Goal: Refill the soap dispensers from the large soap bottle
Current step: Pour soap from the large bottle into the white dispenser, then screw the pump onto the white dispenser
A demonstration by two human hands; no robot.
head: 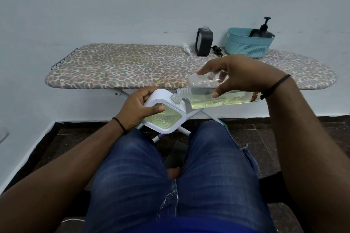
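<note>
My left hand (135, 108) grips a white square soap dispenser (166, 122) with a clear ribbed window, tilted above my lap, pale yellow soap showing inside. My right hand (240, 75) holds the large clear soap bottle (214, 96) on its side from above, thumb at its near face. The bottle's threaded neck meets the dispenser's open neck. Yellow soap lies along the bottle's lower side. A black dispenser (203, 42) without its pump stands on the ironing board (121, 66). Another black dispenser (263, 29) with a pump sits in a teal basket (246, 45).
A white pump head (186, 49) and a black pump head (216, 50) lie on the board beside the black dispenser. A wire rack ends the board at the left. The wall stands close behind. My knees in blue jeans fill the foreground under the board's crossed legs.
</note>
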